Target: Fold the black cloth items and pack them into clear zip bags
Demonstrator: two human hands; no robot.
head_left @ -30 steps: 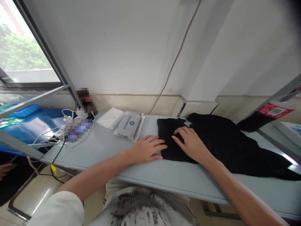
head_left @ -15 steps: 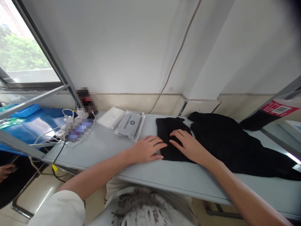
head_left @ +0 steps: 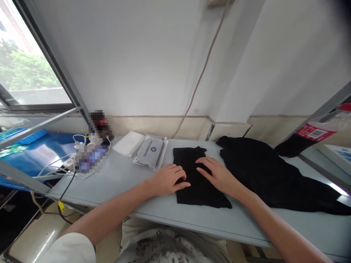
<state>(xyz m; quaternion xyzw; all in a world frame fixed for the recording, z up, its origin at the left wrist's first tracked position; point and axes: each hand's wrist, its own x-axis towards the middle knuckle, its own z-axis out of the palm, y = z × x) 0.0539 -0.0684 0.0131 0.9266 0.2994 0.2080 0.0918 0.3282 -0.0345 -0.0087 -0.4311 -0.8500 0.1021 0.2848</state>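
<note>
A piece of black fabric [head_left: 192, 190], roughly rectangular, lies flat on the grey table in front of me. At its left edge rests my left hand [head_left: 170, 179], fingers bent and touching the fabric, thumb held apart from them. My right hand [head_left: 219, 176] lies over the fabric's right side, with fingers stretched and the thumb spread away. Neither hand pinches the cloth visibly. Just to the right spreads a larger heap of black fabric [head_left: 260, 171]. Left of the hands is a grey ROCKBROS packet [head_left: 150, 149] in clear plastic.
White flat sheets or packets [head_left: 128, 143] lie beside the ROCKBROS packet. A power strip with white cables [head_left: 70, 160] is at the table's left end. A dark-drink bottle [head_left: 304, 140] tilts at the right by a metal post. Behind the grey table [head_left: 117, 186] stands a wall.
The smaller black fabric has shifted left and nearer to me, and more of its lower part shows. Both hands remain on it. The view has tipped slightly upward.
</note>
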